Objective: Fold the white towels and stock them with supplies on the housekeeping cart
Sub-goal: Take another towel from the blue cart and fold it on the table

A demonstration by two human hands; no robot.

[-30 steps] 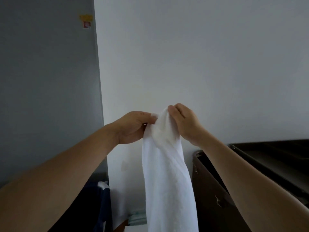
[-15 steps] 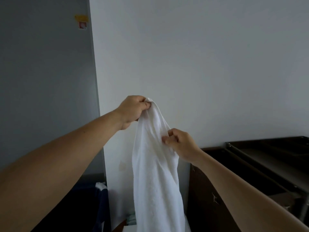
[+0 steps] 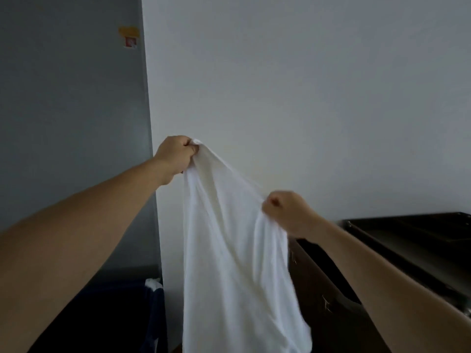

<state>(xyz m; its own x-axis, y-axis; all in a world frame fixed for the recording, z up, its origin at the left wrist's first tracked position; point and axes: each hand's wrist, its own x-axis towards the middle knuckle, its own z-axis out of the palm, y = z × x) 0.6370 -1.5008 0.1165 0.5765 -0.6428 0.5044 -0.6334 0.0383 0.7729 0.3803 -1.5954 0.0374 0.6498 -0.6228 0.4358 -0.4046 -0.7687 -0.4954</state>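
A white towel point(image 3: 237, 263) hangs in the air in front of a pale wall. My left hand point(image 3: 177, 155) grips its top corner, raised high. Lower and to the right, my right hand point(image 3: 288, 212) grips the towel's upper edge in a fist. The edge between the two hands is stretched in a slant. The towel's lower part runs out of the frame at the bottom. The dark housekeeping cart point(image 3: 413, 250) stands at the right, just behind my right forearm.
A grey wall point(image 3: 71, 123) at the left carries a small yellow and red sticker point(image 3: 130, 38). A dark blue bin or bag point(image 3: 142, 314) with a bit of white cloth on its rim stands low at the left. The pale wall is close ahead.
My hands were together at the towel's top. The left hand rose with its corner, while the right slid down and right along the edge, spreading the towel.
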